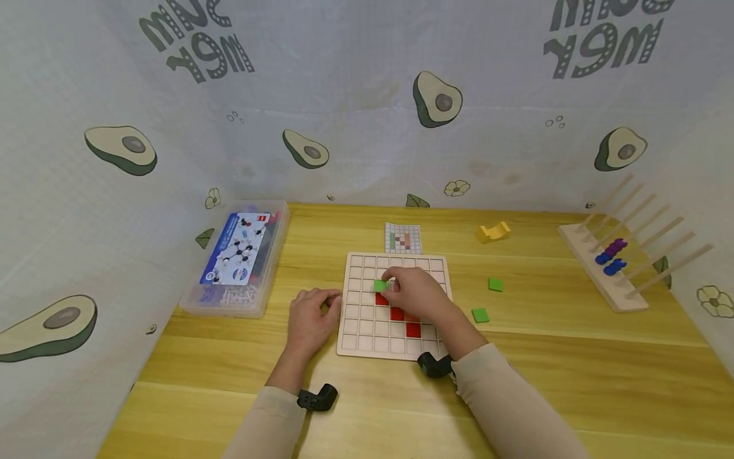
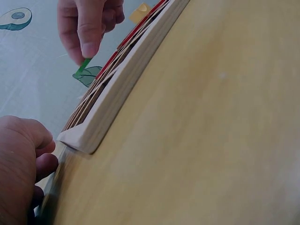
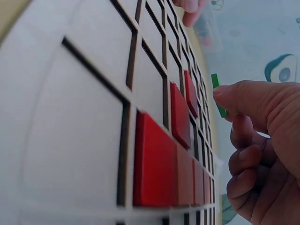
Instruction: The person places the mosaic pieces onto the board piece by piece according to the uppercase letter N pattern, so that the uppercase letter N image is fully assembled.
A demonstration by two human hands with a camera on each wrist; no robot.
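Observation:
Between thumb and fingers, my right hand (image 1: 415, 292) pinches a green square tile (image 1: 380, 285) just above the wooden grid board (image 1: 358, 354). In the right wrist view the green tile (image 3: 219, 96) is seen edge-on, apart from the board. Red tiles (image 1: 413, 329) sit in several cells, running diagonally, and part of the row is hidden under my right hand. A more orange-brown tile (image 3: 184, 180) shows among them in the right wrist view. My left hand (image 1: 309, 319) rests at the board's left edge with its fingers loosely bent, holding nothing.
A printed grid card (image 1: 403, 239) lies behind the board. Two loose green tiles (image 1: 496, 285) lie to its right, with a yellow curved block (image 1: 493, 232) farther back. A clear plastic box (image 1: 235, 258) stands at left, a wooden peg rack with beads (image 1: 602, 268) at right.

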